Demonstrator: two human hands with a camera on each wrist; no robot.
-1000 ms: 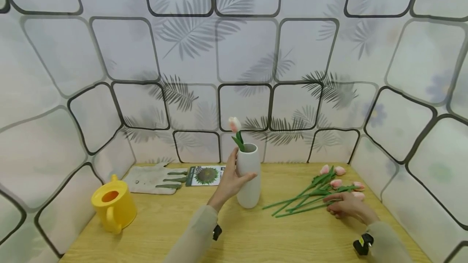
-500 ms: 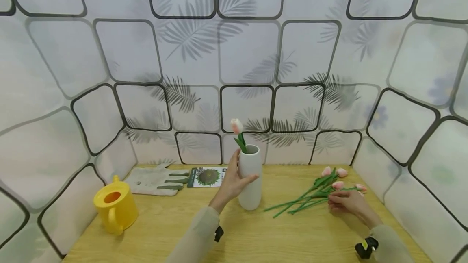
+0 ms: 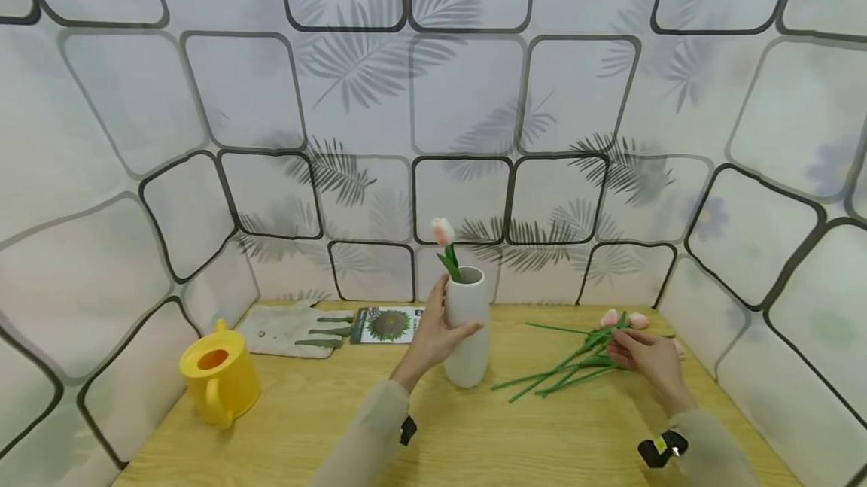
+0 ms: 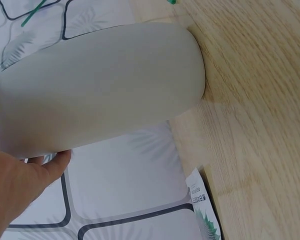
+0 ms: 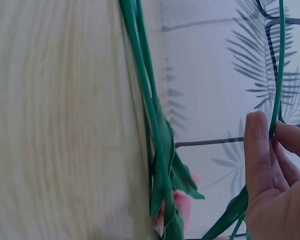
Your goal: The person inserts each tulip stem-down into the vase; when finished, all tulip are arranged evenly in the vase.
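- Enclosing the work on 3 sides: patterned wall [image 3: 467, 95].
- Wooden table [image 3: 528, 442]: carries everything.
- White vase [image 3: 469, 344]: upright, base on table, near the middle. Left hand [image 3: 431, 340] grasps its upper body, thumb across near face, fingers on left flank. Likely why: tall narrow body could tip if the rim gets nudged. Mouth uncovered.
- Yellow watering can [image 3: 242, 385]: upright, far left, well apart from the hands. Reads as parked.
- Loose tulips [image 3: 594, 360]: crossed pile, right side, cut ends toward vase, blooms away. Probably laid so for easy pickup.
- Glove [image 3: 284, 329]: flat, back left, unheld.
- Flower-picture packet [image 3: 389, 325]: flat, between glove and vase. Looks set aside.
- Held tulip stem [image 5: 279, 75]: right hand [image 3: 650, 363] pinches it, thumb against fingers, over the pile. Free end points left; light pinch suits thin stem. Can't tell which bloom is its own.
- Standing tulip [image 3: 443, 231]: 1 in vase, leaning left, presumably because mouth is wide for 1 stem.
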